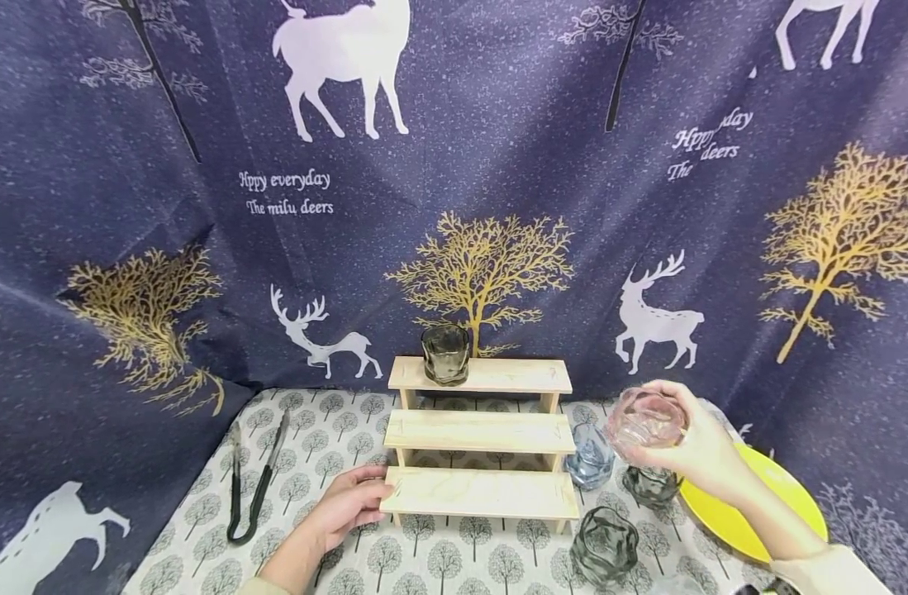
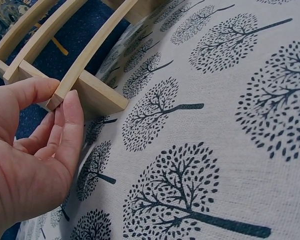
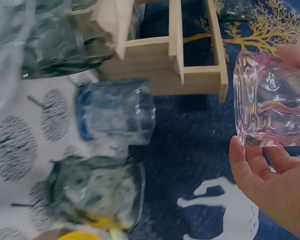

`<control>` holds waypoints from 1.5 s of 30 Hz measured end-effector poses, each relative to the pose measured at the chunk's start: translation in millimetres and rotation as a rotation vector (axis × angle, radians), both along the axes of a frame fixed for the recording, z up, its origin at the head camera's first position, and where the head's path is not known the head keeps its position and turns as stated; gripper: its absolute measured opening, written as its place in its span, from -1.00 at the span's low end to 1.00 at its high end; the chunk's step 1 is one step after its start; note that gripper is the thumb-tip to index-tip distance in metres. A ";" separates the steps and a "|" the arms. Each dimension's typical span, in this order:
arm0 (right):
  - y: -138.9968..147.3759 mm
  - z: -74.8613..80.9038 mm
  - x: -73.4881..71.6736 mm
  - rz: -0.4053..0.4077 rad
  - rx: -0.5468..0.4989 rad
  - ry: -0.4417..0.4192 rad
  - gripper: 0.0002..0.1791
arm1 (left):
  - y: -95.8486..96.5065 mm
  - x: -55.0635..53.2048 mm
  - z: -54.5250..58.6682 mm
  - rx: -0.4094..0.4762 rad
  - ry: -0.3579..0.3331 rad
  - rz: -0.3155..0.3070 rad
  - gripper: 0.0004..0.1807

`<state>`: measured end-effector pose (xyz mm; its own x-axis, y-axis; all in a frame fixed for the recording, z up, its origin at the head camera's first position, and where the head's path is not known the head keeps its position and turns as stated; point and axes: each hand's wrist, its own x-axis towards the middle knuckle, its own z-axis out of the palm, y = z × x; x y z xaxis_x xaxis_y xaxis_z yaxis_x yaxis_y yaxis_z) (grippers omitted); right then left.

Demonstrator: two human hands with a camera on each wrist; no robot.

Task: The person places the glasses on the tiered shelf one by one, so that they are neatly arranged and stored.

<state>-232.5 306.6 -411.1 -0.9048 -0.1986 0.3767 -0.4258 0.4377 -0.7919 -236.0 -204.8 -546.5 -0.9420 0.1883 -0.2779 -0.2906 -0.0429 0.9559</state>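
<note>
1. Left hand (image 1: 345, 506) pinches the lowest tier (image 1: 479, 493) of the wooden stand (image 1: 479, 431); right hand (image 1: 702, 450) grips a pink glass (image 1: 642, 423) aloft, beside it.
2. One smoky glass (image 1: 446, 357) is shelved; a blue glass (image 1: 590, 459) and two green glasses (image 1: 606, 547) sit unshelved.

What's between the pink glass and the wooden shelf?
In the head view, the blue glass shows between the pink glass, held in the right hand, and the wooden shelf.
</note>
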 end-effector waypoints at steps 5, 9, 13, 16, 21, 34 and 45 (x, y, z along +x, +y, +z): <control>-20.2 11.3 -23.4 0.024 -0.034 0.010 -0.09 | -1.0 -0.4 0.9 -0.009 0.000 0.000 -0.26; -37.8 21.0 -43.1 0.000 0.006 -0.005 -0.06 | -0.2 -1.1 2.2 -0.022 -0.004 0.014 -0.26; -53.1 27.4 -58.2 0.002 0.017 -0.075 -0.03 | 2.3 -1.4 2.5 -0.030 -0.007 0.014 -0.28; -62.9 27.6 -68.6 0.014 0.014 -0.095 -0.03 | 3.8 -0.8 2.3 -0.029 -0.009 0.009 -0.27; -77.2 25.3 -84.6 0.010 0.022 -0.087 -0.02 | 3.7 0.3 1.9 -0.019 -0.002 0.005 -0.26; -100.7 15.5 -111.4 0.004 0.048 -0.108 0.01 | 1.9 1.6 3.0 -0.007 0.005 -0.001 -0.27; -111.6 20.3 -115.6 0.022 0.049 -0.159 0.01 | 1.6 0.9 2.3 -0.013 0.002 0.011 -0.29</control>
